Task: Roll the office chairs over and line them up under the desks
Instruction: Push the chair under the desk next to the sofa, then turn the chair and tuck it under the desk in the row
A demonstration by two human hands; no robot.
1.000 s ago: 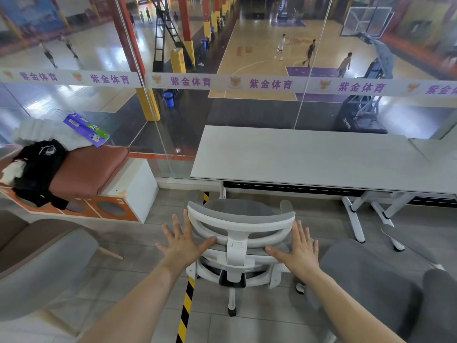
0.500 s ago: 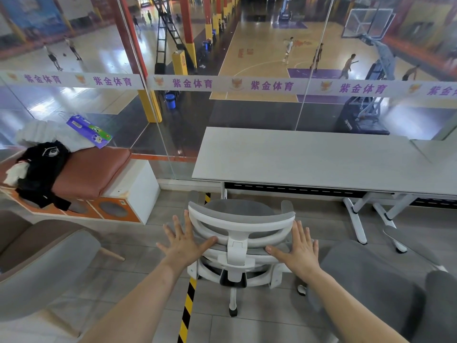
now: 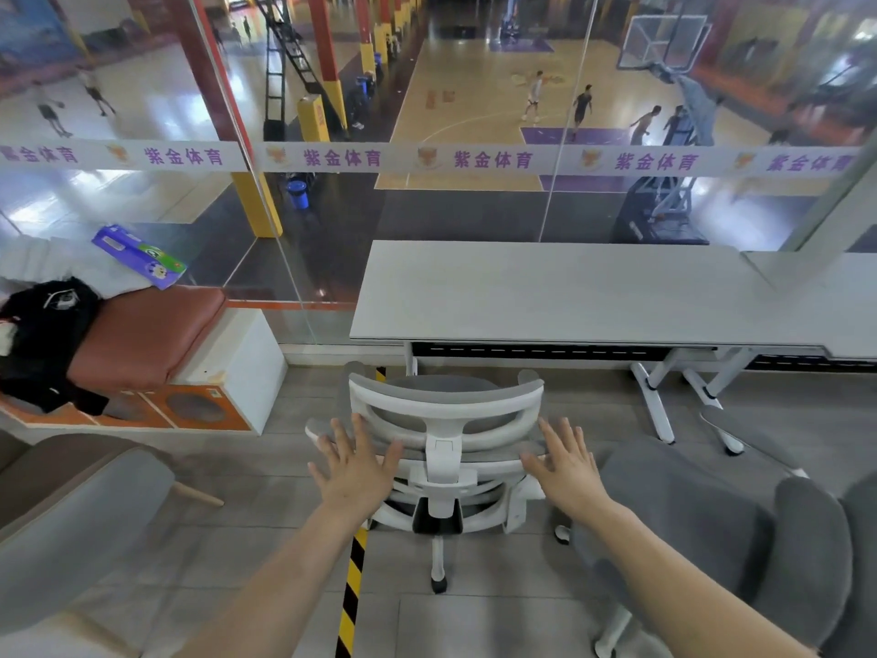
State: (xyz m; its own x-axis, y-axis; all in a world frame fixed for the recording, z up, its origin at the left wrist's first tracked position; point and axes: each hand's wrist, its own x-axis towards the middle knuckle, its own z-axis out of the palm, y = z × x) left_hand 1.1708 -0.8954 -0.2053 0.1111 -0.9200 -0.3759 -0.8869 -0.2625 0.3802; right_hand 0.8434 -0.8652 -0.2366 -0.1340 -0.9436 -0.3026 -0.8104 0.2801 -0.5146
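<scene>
A white-framed office chair with grey mesh stands just in front of a long grey desk, its back toward me and its seat at the desk's left end. My left hand lies flat with fingers spread against the left side of the backrest. My right hand rests the same way on the right side. Neither hand is wrapped around the frame. A second grey office chair stands close at my right, partly cut off by the frame edge.
A grey armchair with wooden legs sits at lower left. A bench with a brown cushion and black clothing stands against the glass wall on the left. Yellow-black tape runs along the tiled floor. White desk legs stand at right.
The chair has rolled slightly closer to the desk with both palms still pressed against its backrest; the view has shifted forward a little.
</scene>
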